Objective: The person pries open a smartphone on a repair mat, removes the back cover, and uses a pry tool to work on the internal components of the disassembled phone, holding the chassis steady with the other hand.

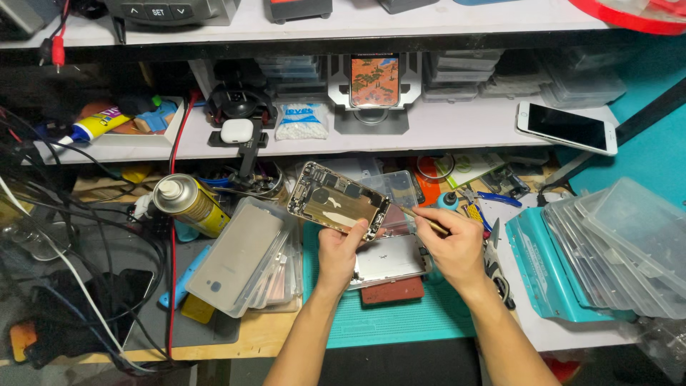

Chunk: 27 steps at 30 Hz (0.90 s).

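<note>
Working on an opened phone housing (338, 206), held tilted above the bench (264, 336). Left hand (341, 255) props it from below, grip pinching the lower edge, thumb on the rim. Right hand (453, 248) has its grip pressed together around a thin brass-coloured tool (426, 221), tip at the housing's right edge.

Step judged: picking or prying at a small part inside the shell. Next move likely calls for a steady tip and light force, shell kept from twisting.

Housing: flat metal shell, gold-toned, rounded corners, dark components and a pale patch inside. Beneath the hands, a silver plate (388, 259) on a reddish pad (391, 292), both on a teal ribbed mat (400, 322).

Left: stack of phone backs (239, 257), smooth and matt; yellow spray can (187, 204) lying over. Right: clear plastic boxes (629, 243), overlapping.

Far: white shelf (457, 129) with a white phone (568, 127) face up, and a phone (374, 80) clamped in a metal stand.
</note>
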Available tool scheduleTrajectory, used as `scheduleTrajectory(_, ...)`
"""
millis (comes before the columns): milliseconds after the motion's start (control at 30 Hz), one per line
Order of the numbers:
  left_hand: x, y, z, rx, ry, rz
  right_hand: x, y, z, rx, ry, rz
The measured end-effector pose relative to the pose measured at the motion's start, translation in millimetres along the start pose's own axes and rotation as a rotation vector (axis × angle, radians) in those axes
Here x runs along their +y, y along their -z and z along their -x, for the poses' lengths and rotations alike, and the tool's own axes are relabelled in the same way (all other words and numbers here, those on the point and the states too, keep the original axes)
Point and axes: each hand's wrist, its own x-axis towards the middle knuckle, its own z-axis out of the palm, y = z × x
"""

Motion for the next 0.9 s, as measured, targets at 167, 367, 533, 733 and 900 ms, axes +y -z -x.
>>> scheduleTrajectory(167, -3.2, 2.4, 1.0, -0.007, -0.046, -0.104, 3.6, -0.9, 0.3, -0.001, -0.049, 0.018)
scheduleTrajectory(367, -11.3, 4.1, 4.2, 0.044, -0.108, -0.327, 14.8, -3.6, 1.4, -0.026, -0.29, -0.141)
scheduleTrajectory(533, -16.2, 5.7, 6.4, 0.038, -0.123, -0.39, 28.3, -2.8, 0.3, -0.048, -0.449, -0.291)
scheduleTrajectory(733, -20.7, 1.9, 7.4, 0.026, -0.124, -0.369, 40.6, -2.4, 3.5, -0.045, -0.489, -0.403)
scheduleTrajectory(900, -18.7, -1.5, 8.3, 0.03, -0.141, -0.472, 40.1, -3.4, 4.6, -0.018, -0.467, -0.316)
